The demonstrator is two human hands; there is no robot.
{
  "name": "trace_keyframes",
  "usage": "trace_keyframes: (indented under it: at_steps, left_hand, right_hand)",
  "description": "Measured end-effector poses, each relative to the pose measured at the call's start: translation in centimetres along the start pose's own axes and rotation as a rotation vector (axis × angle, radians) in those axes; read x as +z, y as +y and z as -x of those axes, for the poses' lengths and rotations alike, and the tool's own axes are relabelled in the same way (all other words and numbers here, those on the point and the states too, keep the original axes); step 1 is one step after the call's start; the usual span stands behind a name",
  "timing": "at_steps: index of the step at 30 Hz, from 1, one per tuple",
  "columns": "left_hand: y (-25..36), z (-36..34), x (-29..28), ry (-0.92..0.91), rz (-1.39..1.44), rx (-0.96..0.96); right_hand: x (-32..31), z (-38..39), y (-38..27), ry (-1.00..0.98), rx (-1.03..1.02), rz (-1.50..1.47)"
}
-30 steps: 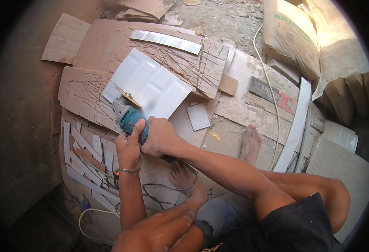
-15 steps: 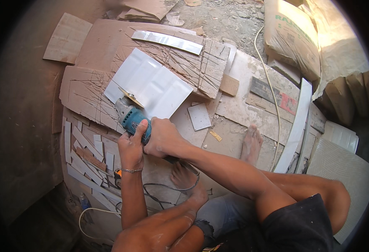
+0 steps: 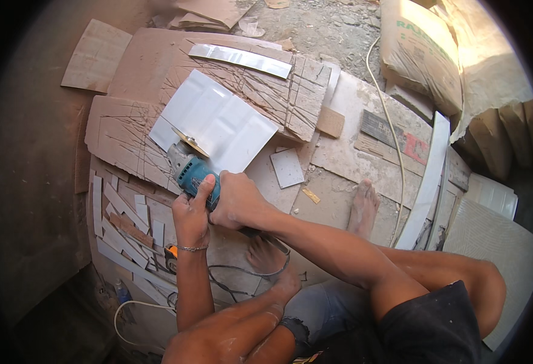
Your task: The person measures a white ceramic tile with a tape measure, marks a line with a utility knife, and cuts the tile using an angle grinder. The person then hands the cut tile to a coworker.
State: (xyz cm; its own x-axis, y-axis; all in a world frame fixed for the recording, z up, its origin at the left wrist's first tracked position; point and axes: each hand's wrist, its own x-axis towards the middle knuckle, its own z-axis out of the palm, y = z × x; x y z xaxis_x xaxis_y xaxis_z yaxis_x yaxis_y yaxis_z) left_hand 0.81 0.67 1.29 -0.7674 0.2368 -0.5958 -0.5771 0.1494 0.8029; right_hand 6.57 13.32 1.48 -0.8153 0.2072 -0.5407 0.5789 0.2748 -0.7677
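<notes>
Both of my hands are wrapped round a teal angle grinder (image 3: 195,174). My left hand (image 3: 192,212) grips the near side of its body, thumb lying along the housing. Across the rear of the body, my right hand (image 3: 237,200) is closed. The thin cutting disc (image 3: 189,141) stands over the left part of a glossy white tile (image 3: 224,115); whether it touches the surface I cannot tell. Under the tile lies a brown board (image 3: 121,130) scored with many crossing grooves. A dark cord (image 3: 242,267) trails from the grinder past my foot.
Narrow tile offcuts (image 3: 121,209) and an orange-black tape measure (image 3: 171,251) lie at left. A small white tile piece (image 3: 287,168) sits near my right foot (image 3: 363,209). A curved white strip (image 3: 239,59) rests on the board. Farther right are a pale cable (image 3: 394,133) and a filled sack (image 3: 421,57).
The grinder and both hands have shifted very slightly to the right and nearer to me. The tile keeps its place on the board.
</notes>
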Motion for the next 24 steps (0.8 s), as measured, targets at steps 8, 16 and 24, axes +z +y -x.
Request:
trace_keyframes:
  at_steps: [8, 16, 24]
  left_hand:
    - [-0.18, 0.23, -0.13, -0.031, 0.001, -0.002]
    - [-0.25, 0.65, 0.14, -0.026, 0.016, -0.003]
    - [-0.39, 0.9, 0.26, -0.014, 0.006, -0.008]
  right_hand:
    - [-0.4, 0.41, -0.12, -0.048, 0.015, 0.005]
    - [-0.47, 0.7, -0.09, -0.055, 0.032, 0.013]
    - [-0.46, 0.95, 0.12, -0.05, 0.043, 0.01]
